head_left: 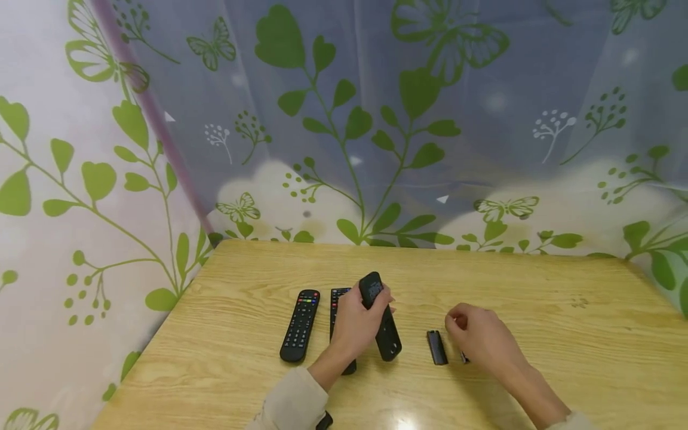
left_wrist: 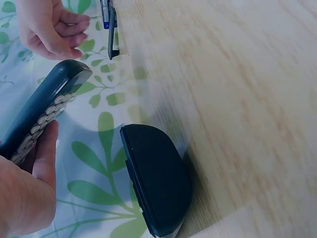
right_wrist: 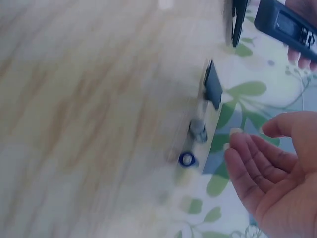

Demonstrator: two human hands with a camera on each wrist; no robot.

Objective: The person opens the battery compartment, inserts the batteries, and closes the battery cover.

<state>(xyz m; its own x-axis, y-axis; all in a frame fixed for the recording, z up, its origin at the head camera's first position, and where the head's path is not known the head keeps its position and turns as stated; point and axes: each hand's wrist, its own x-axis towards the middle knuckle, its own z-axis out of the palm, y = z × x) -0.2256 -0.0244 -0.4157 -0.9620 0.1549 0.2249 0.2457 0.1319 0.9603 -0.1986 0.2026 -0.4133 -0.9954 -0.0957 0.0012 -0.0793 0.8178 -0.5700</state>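
Observation:
My left hand (head_left: 359, 319) grips a black remote control (head_left: 388, 337), its back turned up toward the head camera. In the left wrist view, the rows of pale buttons on this remote (left_wrist: 47, 116) face down. To its right lies a small black battery cover (head_left: 437, 347) on the table. Two batteries (right_wrist: 187, 158) lie beyond the cover, one with a blue end; in the head view my right hand hides most of them. My right hand (head_left: 484, 337) hovers close by, fingers loosely bent, thumb apart from the fingertips, nothing between them (right_wrist: 275, 173).
Another black remote (head_left: 300, 325) lies face up at the left of the wooden table (head_left: 242, 269). One more remote (head_left: 350, 365) lies partly beneath my left hand. A dark object (head_left: 325, 421) shows by the left sleeve. Leaf-patterned cloth (head_left: 322, 179) hangs behind the table.

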